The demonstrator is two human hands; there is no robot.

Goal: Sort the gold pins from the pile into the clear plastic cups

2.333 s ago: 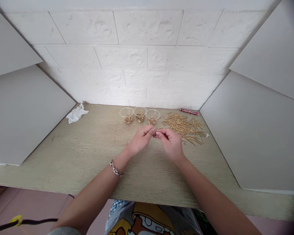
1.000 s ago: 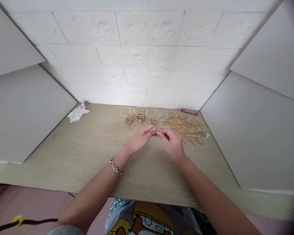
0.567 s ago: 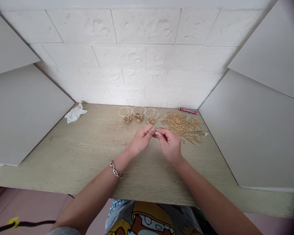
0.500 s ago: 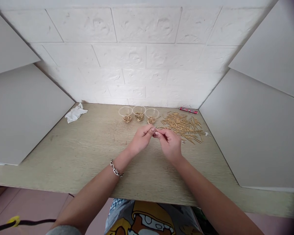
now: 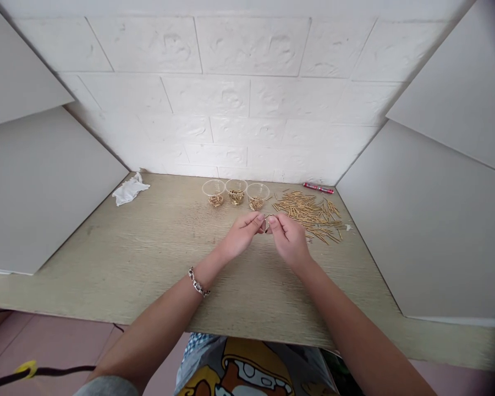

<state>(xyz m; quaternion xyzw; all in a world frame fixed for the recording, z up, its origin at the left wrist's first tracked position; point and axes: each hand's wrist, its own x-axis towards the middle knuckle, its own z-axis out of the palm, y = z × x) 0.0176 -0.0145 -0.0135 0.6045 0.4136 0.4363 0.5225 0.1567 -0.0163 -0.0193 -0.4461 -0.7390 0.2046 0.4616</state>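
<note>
Both hands met above the middle of the wooden table [image 5: 148,258], the left hand [image 5: 240,235] and the right hand [image 5: 289,240] pinching a small gold pin [image 5: 266,223] between thumb and fingertips. Just behind them stood three clear plastic cups [image 5: 235,192] in a row, each holding a small heap of gold pieces. A loose pile of gold pins [image 5: 309,213] lay spread on the table right of the cups.

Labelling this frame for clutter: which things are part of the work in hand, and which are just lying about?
In use:
left hand and right hand, pinching a small gold piece between them
pile of gold pins
three clear cups holding gold bits

Lying about:
white cloth
red pen
</note>
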